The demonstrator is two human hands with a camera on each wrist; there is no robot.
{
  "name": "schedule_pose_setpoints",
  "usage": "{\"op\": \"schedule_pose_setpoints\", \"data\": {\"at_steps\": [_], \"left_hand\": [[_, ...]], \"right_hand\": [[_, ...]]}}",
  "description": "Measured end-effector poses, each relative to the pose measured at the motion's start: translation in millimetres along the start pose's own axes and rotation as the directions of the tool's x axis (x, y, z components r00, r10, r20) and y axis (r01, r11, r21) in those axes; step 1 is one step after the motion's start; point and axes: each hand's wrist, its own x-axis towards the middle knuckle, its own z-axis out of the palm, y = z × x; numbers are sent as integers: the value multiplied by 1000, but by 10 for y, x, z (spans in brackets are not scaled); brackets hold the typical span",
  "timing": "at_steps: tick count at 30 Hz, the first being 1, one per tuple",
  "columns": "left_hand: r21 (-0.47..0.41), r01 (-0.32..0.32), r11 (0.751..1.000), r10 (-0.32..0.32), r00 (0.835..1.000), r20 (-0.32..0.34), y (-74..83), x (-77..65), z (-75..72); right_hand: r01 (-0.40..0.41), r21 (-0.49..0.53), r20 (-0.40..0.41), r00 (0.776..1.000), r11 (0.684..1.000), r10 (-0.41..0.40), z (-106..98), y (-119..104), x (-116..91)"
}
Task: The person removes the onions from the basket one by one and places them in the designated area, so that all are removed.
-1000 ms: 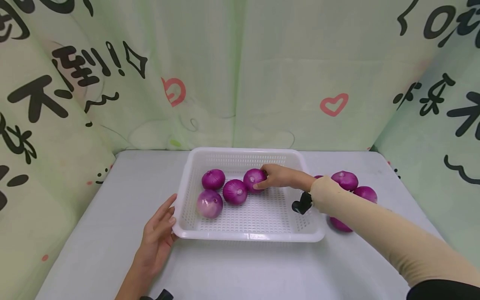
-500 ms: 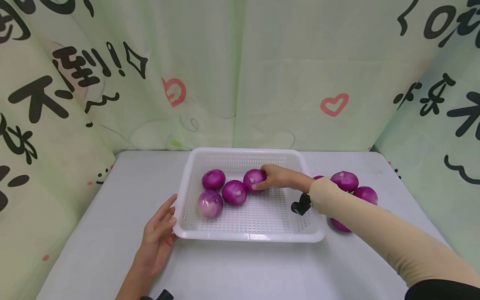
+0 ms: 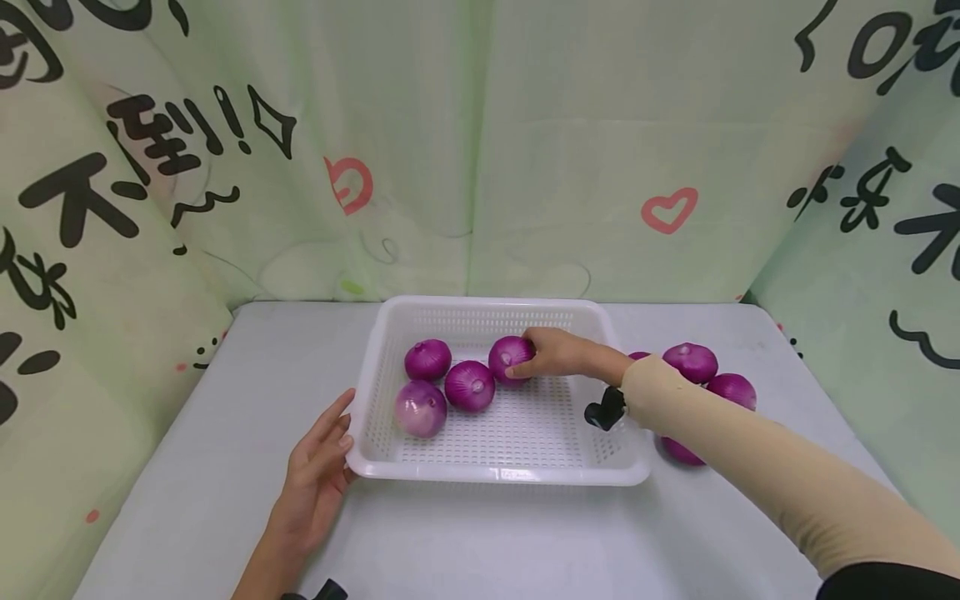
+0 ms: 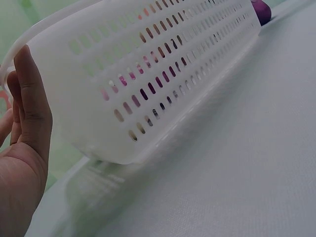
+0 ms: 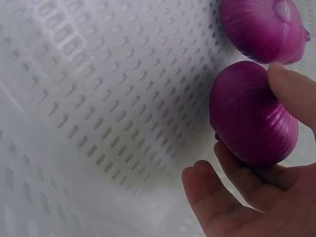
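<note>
In the head view a white perforated plastic basket (image 3: 525, 446) sits on the table. Thumb and fingers of my right hand (image 3: 558, 352) grip a purple-red onion (image 3: 507, 360) inside it; the right wrist view shows the thumb on the onion (image 5: 252, 116) and fingers beneath. Three more onions lie to its left: a near one (image 3: 469, 386), a back one (image 3: 427, 360) and a paler one (image 3: 421, 408). My left hand (image 3: 318, 479) touches the basket's left rim with fairly straight fingers. From the left wrist, that hand (image 4: 27, 123) shows beside the basket's outer wall (image 4: 74, 98).
Several onions (image 3: 690, 362) lie on the table to the right of the basket, partly hidden by my right forearm. A white cloth covers the table (image 3: 465, 542). Light green curtains (image 3: 555, 167) with printed characters enclose the back and sides.
</note>
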Motion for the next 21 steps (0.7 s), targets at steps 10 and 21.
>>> {"op": "schedule_pose_setpoints", "data": {"at_steps": [10, 21], "left_hand": [[-5, 6, 1000, -6, 1000, -7, 2, -2, 11], [4, 4, 1000, -4, 1000, -10, -9, 1, 7]], "right_hand": [[34, 10, -33, 999, 999, -34, -115, -67, -130], [11, 122, -46, 999, 993, -6, -261, -32, -336]]}}
